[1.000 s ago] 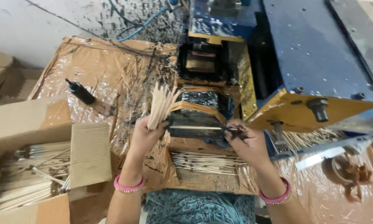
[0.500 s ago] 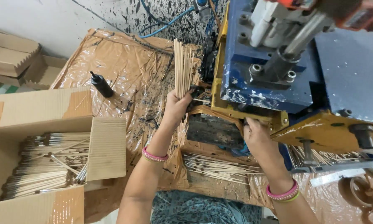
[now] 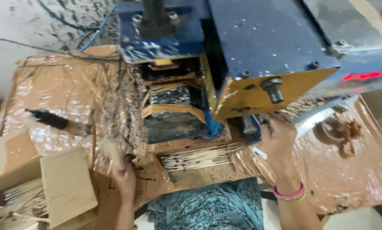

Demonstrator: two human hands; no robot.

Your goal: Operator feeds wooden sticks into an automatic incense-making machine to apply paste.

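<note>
**Sticks Held at the Table's Near Edge Beside the Blue Machine**

Head view: The left hand [image 3: 124, 176] was seen at the near edge of the plastic-covered table [image 3: 63, 89], its fingers closed around a bundle of thin sticks [image 3: 110, 152], which was blurred. The right hand [image 3: 277, 135] was raised to the underside of the blue and yellow machine [image 3: 267, 47], just beside a dark bolt [image 3: 272, 88]; whether anything was clasped in it could not be told. Pink bangles [image 3: 289, 194] were worn on that wrist.

Between the hands, a row of loose sticks [image 3: 199, 156] lay on a ledge below the machine's dark opening [image 3: 172, 110]. A black marker-like object [image 3: 48, 118] rested toward the table's left edge. A roll of brown tape [image 3: 337, 130] lay toward the right edge.

At the near left corner, an open cardboard box [image 3: 12, 164] was seen, with more sticks [image 3: 14, 204] inside, partly hidden by a corrugated flap [image 3: 67, 183].
</note>
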